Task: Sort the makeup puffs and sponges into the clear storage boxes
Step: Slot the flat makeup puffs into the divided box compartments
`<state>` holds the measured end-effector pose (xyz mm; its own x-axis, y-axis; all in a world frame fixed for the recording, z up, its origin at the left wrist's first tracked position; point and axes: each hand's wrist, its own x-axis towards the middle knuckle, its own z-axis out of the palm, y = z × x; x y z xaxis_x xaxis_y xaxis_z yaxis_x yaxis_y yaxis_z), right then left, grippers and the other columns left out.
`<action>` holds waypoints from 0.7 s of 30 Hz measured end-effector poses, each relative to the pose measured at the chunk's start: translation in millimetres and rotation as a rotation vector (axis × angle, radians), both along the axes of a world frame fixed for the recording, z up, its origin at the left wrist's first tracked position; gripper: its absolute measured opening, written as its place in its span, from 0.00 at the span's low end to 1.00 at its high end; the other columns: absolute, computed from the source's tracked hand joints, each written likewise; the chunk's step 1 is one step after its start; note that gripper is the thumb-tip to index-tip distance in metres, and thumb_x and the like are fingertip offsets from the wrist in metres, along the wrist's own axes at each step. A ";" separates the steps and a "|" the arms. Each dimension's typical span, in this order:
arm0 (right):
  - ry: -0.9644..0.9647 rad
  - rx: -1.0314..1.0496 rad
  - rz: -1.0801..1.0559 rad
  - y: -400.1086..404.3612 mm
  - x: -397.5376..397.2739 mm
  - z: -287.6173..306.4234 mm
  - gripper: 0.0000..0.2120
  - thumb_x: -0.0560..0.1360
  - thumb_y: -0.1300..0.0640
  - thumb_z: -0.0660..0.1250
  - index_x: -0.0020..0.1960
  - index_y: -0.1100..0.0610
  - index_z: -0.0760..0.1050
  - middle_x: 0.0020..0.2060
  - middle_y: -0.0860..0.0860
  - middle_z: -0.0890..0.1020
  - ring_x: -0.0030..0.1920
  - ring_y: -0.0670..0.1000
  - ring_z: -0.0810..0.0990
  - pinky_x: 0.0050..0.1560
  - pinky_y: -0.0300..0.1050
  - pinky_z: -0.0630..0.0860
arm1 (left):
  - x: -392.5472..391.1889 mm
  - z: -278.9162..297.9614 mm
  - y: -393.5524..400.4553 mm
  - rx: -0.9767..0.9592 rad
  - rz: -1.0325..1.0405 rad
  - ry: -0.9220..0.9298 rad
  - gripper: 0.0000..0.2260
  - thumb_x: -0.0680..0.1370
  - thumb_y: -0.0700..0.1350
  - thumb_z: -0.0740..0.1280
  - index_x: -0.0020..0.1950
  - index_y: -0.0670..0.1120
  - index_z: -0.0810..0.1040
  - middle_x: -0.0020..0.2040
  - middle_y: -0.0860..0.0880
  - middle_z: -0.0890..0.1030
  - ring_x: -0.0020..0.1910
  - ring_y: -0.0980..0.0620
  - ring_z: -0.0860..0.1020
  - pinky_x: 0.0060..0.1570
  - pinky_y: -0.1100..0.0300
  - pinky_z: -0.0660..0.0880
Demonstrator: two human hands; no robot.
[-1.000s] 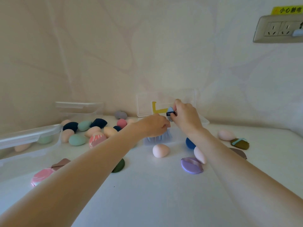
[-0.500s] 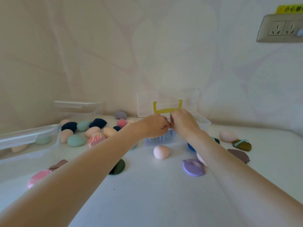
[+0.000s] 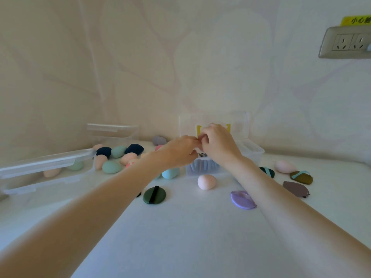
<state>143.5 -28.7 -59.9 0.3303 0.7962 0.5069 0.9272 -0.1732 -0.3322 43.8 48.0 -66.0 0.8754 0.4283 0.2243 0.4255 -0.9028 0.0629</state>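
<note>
Both hands, left (image 3: 180,152) and right (image 3: 217,142), meet fingertips curled above the clear storage box (image 3: 252,152) (anything pinched between them cannot be made out)

Soft, even, dim-warm light; source not visible. No hard shadows, only faint smudges under the sponges below the meeting hands. No glare. Whole view slightly soft; forearms (image 3: 104,207) nearest the lens blur most. Wide-angle bend at edges (wall socket (image 3: 346,42) up-right of the hands tilts, table edge curves).
</note>
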 end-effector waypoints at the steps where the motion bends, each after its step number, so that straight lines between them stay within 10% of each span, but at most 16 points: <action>1: 0.002 -0.005 0.043 2.3 -8.9 0.1 0.14 0.74 0.66 0.57 0.49 0.63 0.81 0.50 0.59 0.79 0.53 0.59 0.76 0.52 0.49 0.73 | -8.9 1.8 -1.3 0.018 0.031 0.004 0.14 0.78 0.37 0.57 0.60 0.42 0.76 0.58 0.45 0.79 0.57 0.45 0.75 0.50 0.59 0.67; 10: 0.239 -0.455 0.305 16.9 -83.3 -43.7 0.09 0.76 0.60 0.61 0.51 0.59 0.79 0.47 0.52 0.76 0.51 0.53 0.73 0.52 0.42 0.69 | -115.3 -12.2 13.7 -0.112 0.362 0.290 0.13 0.76 0.44 0.58 0.52 0.63 0.72 0.49 0.55 0.74 0.48 0.53 0.70 0.47 0.65 0.68; 17: 0.172 -0.567 0.338 16.7 -105.4 -51.7 0.15 0.74 0.52 0.68 0.57 0.60 0.75 0.47 0.53 0.76 0.47 0.50 0.74 0.39 0.38 0.69 | -139.0 -25.9 4.1 -0.172 0.312 0.384 0.04 0.78 0.38 0.60 0.49 0.46 0.68 0.37 0.50 0.67 0.34 0.51 0.68 0.32 0.66 0.62; 21: 0.155 -0.545 0.323 18.5 -104.3 -48.1 0.18 0.73 0.56 0.70 0.60 0.58 0.70 0.54 0.55 0.74 0.53 0.53 0.76 0.49 0.44 0.72 | -133.9 -24.3 7.2 -0.276 0.285 0.319 0.15 0.75 0.43 0.67 0.62 0.45 0.72 0.56 0.48 0.73 0.51 0.47 0.74 0.50 0.59 0.74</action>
